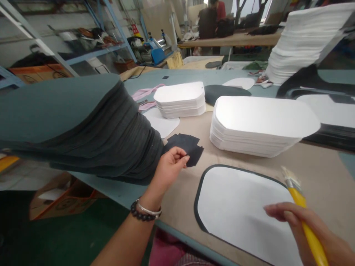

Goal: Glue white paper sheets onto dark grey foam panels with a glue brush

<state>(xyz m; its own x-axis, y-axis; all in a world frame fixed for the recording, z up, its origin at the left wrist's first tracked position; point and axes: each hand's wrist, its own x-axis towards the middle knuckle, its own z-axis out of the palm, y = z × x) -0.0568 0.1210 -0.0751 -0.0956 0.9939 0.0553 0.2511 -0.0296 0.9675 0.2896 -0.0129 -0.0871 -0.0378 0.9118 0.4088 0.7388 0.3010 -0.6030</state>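
Note:
My left hand point(173, 162) is closed in a pinch at the edge of some small black fabric pieces point(183, 143), which lie loosely overlapped on the table. My right hand point(299, 225) holds a paintbrush point(301, 201) by its yellow handle, bristles pointing up and away from me. Below and between the hands lies a white rounded panel point(244, 207) on a slightly larger dark piece, whose dark border shows around it. The right hand hovers over the panel's right side. Left of my left hand leans a tall stack of dark rounded sheets point(133, 136).
Two stacks of white panels, one larger point(260, 125) and one smaller point(180, 99), stand beyond the panel. A tall white stack point(302, 44) rises at the back right. A cardboard box point(63, 199) sits below the table's left edge. A person point(220, 11) is in the background.

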